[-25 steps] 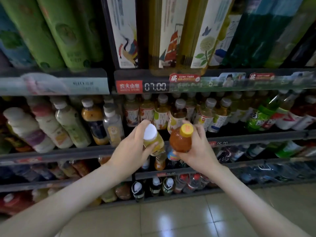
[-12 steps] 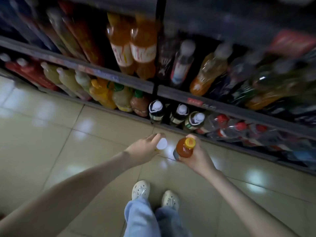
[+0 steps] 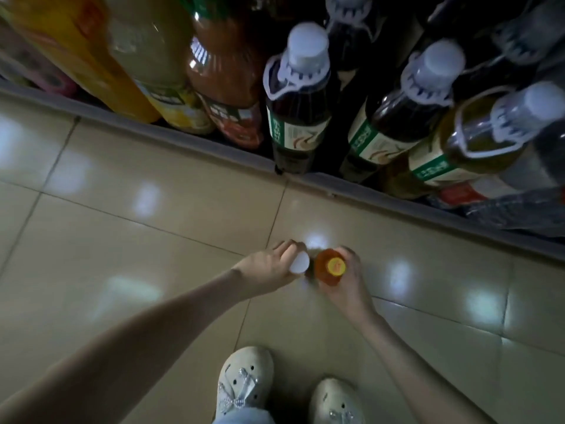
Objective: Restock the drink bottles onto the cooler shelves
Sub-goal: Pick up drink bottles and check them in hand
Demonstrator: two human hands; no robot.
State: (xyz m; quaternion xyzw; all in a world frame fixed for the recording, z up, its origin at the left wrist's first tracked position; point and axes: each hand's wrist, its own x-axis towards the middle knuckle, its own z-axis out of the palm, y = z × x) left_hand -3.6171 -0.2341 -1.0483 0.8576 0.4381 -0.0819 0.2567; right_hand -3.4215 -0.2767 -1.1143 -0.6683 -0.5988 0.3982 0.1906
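Note:
I look straight down at the tiled floor in front of the cooler. My left hand (image 3: 269,269) grips a bottle with a white cap (image 3: 299,263); its body is hidden under my fingers. My right hand (image 3: 351,278) grips an amber bottle with a yellow cap (image 3: 328,267). The two bottles are side by side, nearly touching, low over the floor. The cooler's bottom shelf (image 3: 183,142) runs diagonally across the top of the view, filled with large bottles.
Dark tea bottles with white caps (image 3: 298,99) stand at the shelf's front edge, with orange and red-brown bottles (image 3: 226,96) to their left. My two white shoes (image 3: 244,384) are at the bottom. Beige floor tiles (image 3: 122,240) spread to the left and right.
My view has tipped from the upper shelves down to the floor and bottom shelf. Both hands have dropped low with their bottles, still held side by side.

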